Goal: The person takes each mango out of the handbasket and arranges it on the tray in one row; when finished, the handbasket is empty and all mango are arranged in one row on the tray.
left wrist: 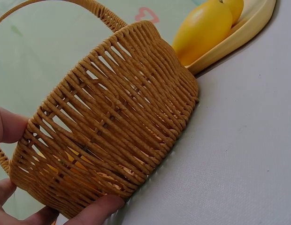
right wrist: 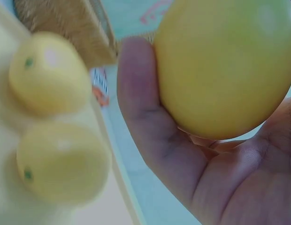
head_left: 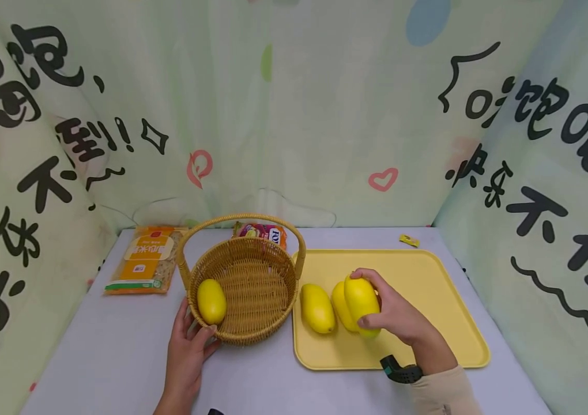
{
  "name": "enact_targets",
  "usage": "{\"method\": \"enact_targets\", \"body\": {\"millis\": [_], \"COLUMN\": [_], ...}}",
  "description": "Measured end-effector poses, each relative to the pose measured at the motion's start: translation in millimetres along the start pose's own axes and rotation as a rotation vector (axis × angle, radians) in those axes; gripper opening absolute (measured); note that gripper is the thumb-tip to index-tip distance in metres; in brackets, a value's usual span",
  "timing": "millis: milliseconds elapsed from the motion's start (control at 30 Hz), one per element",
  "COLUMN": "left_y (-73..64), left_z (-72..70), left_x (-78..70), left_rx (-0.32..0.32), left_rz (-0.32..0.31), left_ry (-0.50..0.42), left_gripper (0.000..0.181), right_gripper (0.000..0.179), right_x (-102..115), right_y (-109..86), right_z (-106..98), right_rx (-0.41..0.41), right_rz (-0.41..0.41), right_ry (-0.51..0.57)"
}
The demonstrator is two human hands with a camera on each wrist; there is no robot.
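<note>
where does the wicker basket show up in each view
Head: the wicker basket stands left of centre, the left hand holding its near-left side.
Left wrist: the wicker basket fills much of the left and centre, slanted in the picture.
Right wrist: the wicker basket is at upper left, partly cut off by the top edge.
Shared landmark: the yellow tray.
</note>
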State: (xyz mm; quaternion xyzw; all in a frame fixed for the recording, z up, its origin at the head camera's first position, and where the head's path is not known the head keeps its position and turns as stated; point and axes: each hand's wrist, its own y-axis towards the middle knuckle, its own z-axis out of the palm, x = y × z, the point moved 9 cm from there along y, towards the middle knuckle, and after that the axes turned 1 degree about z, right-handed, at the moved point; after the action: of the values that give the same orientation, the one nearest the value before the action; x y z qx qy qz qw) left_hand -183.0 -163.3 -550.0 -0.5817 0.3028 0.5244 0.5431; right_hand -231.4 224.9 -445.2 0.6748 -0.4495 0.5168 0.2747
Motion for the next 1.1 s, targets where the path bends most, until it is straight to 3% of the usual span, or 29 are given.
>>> {"method": "enact_targets", "body": {"millis": [367,633,1100], "left_y": [2.5,2.2,1.6], "left_z": [0.5,0.0,0.2], "left_x": [2.1,1.5,0.9], "left_rx": [0.002,0.0,-0.006], "left_rz": [-0.01,-0.005,-0.009], "left_ry": [-0.004,0.005,0.005], "left_gripper": [0.099,0.099,0.098], "right_gripper": [0.085,0.09,0.082], "right_x": [-41,-58,-55], "right_y": [-35.7,-42.5,-21.7], "right_z": [-36,-46,-48], "right_rx": [-0.111,-0.161,-0.246], "right_rz": [0.134,0.225,0.223], "right_ry": [-0.019,-0.058,-0.525]}}
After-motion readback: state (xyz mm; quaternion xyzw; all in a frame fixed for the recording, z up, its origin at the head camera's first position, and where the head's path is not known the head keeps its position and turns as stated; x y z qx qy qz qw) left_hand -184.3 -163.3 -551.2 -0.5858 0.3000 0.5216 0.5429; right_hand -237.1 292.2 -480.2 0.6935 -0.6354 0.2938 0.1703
